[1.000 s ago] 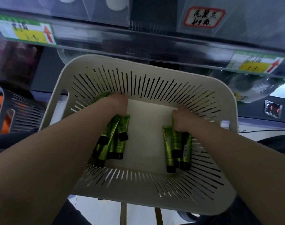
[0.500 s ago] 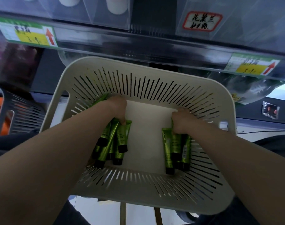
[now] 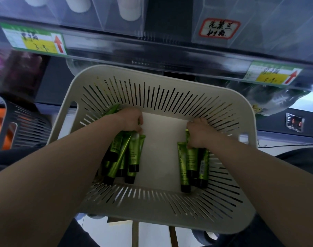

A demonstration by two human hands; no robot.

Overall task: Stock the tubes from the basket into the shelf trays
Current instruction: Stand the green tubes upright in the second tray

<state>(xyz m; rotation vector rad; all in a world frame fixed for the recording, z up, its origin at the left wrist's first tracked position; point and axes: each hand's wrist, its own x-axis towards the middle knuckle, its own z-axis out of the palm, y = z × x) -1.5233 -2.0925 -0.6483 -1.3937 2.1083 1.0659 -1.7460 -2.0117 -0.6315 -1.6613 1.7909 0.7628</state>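
- Step, my read: gathering 2 handfuls of green tubes inside the basket (image 3: 152, 209), ready for the lift. No tube is out yet.
- Left hand (image 3: 130, 120) sits at the basket's far-left inner corner, fingers curled down over the crimped ends of the left bunch (image 3: 124, 154). Caps point at the basket's near wall.
- Right hand (image 3: 196, 134) is at the basket's right side and grips the crimped ends of the right bunch (image 3: 189, 163) the same way.
- Hands are well apart, 1 bunch each, with bare basket floor between them.
- The left bunch is fanned and crossed, and its exact count is unclear. Squeeze it square before lifting, or the loose outer tubes probably slip out.
- The right bunch lies nearly parallel, roughly 3 or 4 tubes. It looks the easier lift.
- 1 stray tube (image 3: 113, 109) pokes up against the basket's far-left wall, behind the left hand. I can't tell if it's in the grip, so check it or leave it for the next round.
- Lift straight up past the slotted walls so the caps don't catch in the slots.
- The shelf trays (image 3: 259, 24) are clear bins above and beyond the basket's far rim. The one over the far-right corner carries a handwritten label (image 3: 219, 28).
- The price tag (image 3: 33, 39) over the far-left corner has an arrow pointing up. Match the tray before dropping tubes in.
- Tubes are slick and soft, so hold them near the crimp and don't crush the bodies.
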